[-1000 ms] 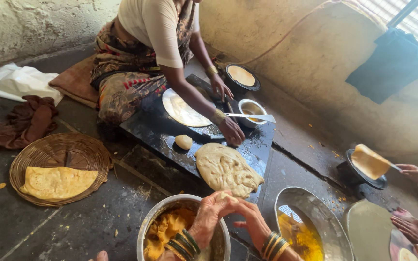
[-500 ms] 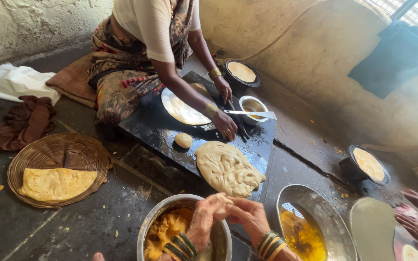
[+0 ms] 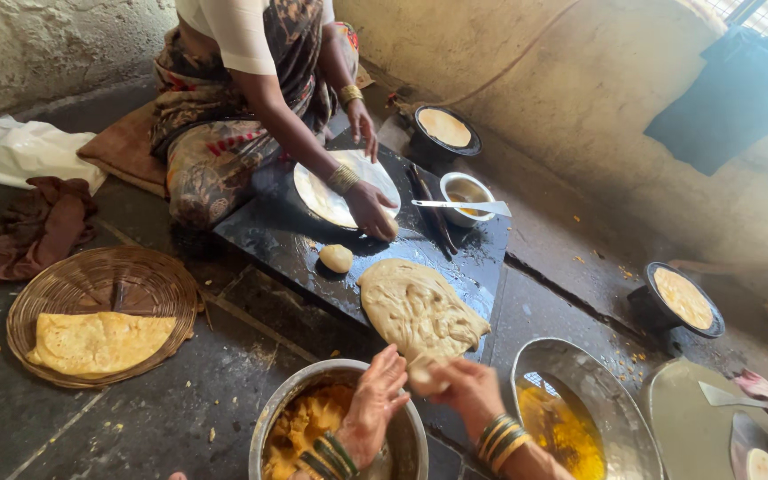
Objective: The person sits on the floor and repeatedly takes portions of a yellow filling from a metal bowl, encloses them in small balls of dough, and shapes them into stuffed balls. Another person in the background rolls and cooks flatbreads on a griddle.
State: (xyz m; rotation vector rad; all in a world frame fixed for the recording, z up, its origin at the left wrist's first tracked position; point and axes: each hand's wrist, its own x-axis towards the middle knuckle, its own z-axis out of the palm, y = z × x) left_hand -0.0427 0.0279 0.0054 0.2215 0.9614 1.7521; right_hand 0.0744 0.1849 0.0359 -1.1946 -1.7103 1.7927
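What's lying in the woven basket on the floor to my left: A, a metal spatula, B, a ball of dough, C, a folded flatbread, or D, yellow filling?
C: the woven basket holds one pale yellow folded flatbread, with nothing else in it.

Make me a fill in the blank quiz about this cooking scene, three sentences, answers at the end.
1. The folded flatbread lies in a woven ____.
2. The right hand pinches a small piece of ____.
3. The left hand is over a metal bowl of ____ filling.

Missing words: basket; dough; yellow
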